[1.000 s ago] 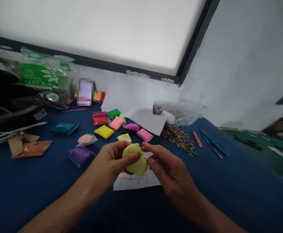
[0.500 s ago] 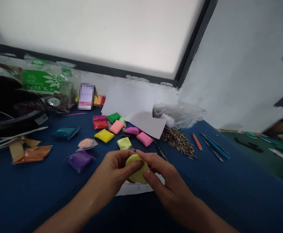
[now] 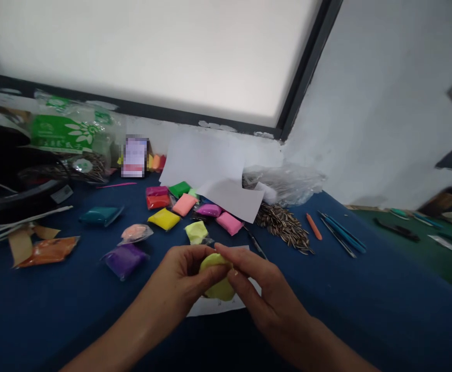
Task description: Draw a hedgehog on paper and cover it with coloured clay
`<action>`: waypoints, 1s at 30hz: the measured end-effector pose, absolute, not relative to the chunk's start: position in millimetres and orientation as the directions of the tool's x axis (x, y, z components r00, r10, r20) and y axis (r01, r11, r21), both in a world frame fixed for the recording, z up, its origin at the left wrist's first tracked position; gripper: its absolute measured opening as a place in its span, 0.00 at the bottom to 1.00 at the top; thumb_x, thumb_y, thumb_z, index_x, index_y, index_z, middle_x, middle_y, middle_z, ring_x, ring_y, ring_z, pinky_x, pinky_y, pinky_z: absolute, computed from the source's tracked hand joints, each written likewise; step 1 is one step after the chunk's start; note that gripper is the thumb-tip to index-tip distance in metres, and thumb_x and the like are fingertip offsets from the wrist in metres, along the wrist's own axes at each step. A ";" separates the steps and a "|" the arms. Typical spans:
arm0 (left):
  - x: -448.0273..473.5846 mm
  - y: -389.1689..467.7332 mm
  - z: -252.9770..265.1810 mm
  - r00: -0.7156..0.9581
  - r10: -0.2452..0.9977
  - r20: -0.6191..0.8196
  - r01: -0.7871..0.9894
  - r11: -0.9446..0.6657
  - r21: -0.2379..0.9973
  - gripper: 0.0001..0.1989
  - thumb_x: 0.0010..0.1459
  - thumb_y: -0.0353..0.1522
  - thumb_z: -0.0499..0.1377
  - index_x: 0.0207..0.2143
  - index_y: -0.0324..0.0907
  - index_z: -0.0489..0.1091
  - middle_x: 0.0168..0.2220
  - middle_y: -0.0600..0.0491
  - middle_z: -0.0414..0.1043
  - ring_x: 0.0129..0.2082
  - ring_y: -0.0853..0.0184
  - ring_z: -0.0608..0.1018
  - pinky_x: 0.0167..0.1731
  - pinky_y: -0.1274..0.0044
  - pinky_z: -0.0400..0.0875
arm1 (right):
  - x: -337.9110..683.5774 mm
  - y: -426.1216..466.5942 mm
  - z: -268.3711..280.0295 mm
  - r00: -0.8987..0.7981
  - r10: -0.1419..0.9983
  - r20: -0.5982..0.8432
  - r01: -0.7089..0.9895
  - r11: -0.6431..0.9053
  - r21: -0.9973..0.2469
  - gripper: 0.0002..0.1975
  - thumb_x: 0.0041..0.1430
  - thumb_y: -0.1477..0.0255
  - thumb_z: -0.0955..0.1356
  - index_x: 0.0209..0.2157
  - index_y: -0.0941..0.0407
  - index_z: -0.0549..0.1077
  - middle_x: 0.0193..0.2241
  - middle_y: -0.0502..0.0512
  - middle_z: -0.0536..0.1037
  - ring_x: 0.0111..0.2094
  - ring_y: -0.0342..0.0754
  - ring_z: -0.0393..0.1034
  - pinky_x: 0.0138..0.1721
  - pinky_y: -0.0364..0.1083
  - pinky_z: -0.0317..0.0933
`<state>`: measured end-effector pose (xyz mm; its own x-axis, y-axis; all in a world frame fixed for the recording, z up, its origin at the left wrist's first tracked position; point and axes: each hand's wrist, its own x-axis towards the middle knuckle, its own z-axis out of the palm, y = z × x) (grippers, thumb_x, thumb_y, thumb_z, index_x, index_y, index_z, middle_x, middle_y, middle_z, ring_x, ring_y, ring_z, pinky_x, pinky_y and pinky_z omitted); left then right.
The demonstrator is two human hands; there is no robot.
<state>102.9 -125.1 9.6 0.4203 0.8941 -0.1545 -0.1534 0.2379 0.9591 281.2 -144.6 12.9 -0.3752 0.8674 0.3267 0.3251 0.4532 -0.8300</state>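
Between my two hands is a flattened, rounded piece of pale yellow modelling clay (image 3: 222, 290). My left hand (image 3: 189, 271) is closed on its left side, the thumb lying across the front. On the right edge, my right hand (image 3: 259, 281) pinches the clay between thumb and fingers. Below the hands lies a white paper sheet (image 3: 206, 308) with small marks, partly covered by them. Just beyond sits an open light yellow clay packet (image 3: 197, 232). A dark pen (image 3: 257, 244) lies past my right fingers.
Several clay packets, among them purple (image 3: 125, 260), yellow (image 3: 164, 219) and pink (image 3: 229, 223), lie on the blue cloth. Sunflower seeds (image 3: 283, 227) are heaped at right, near an orange stick (image 3: 313, 226) and blue tweezers (image 3: 342, 232). A seed bag (image 3: 68, 137) stands back left.
The clay and both hands have shifted slightly, with the right fingers moving along the clay's upper edge. The whole view has drifted a little.
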 end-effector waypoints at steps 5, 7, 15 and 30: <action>104.3 -127.5 10.7 0.406 0.903 -0.141 -0.126 0.209 0.970 0.19 0.46 0.46 0.71 0.31 0.40 0.78 0.27 0.55 0.75 0.28 0.64 0.74 0.30 0.76 0.66 | 282.6 -140.9 15.7 -0.268 0.887 0.375 0.320 0.449 -0.834 0.06 0.65 0.72 0.70 0.42 0.51 0.79 0.45 0.54 0.79 0.46 0.50 0.74 0.47 0.48 0.68; 106.2 -129.8 11.0 0.420 0.898 -0.128 -0.081 0.178 0.981 0.17 0.48 0.45 0.69 0.30 0.40 0.77 0.25 0.56 0.72 0.27 0.66 0.72 0.28 0.77 0.64 | 282.3 -139.9 17.0 -0.255 0.896 0.363 0.307 0.431 -0.848 0.01 0.61 0.73 0.72 0.35 0.53 0.78 0.40 0.53 0.78 0.42 0.50 0.74 0.44 0.47 0.67; 107.9 -135.0 12.4 0.469 0.878 -0.090 0.085 0.057 0.995 0.15 0.54 0.45 0.64 0.29 0.41 0.73 0.25 0.57 0.66 0.26 0.67 0.66 0.25 0.77 0.58 | 283.5 -138.3 22.6 -0.289 0.938 0.193 0.242 0.266 -0.933 0.06 0.64 0.70 0.69 0.32 0.55 0.75 0.34 0.52 0.77 0.37 0.48 0.71 0.40 0.46 0.65; 100.1 -127.2 10.6 0.494 0.852 -0.171 -0.073 0.236 0.969 0.19 0.51 0.47 0.69 0.30 0.38 0.77 0.25 0.55 0.73 0.27 0.67 0.72 0.29 0.78 0.64 | 285.5 -136.3 19.3 -0.273 0.954 0.126 0.171 0.177 -0.969 0.11 0.65 0.64 0.69 0.34 0.56 0.78 0.33 0.52 0.78 0.33 0.45 0.69 0.34 0.44 0.62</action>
<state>100.1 -127.2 10.6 0.4943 0.8524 -0.1706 -0.0731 0.2364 0.9689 285.5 -136.3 19.3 -0.2727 0.9538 0.1261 0.1709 0.1770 -0.9693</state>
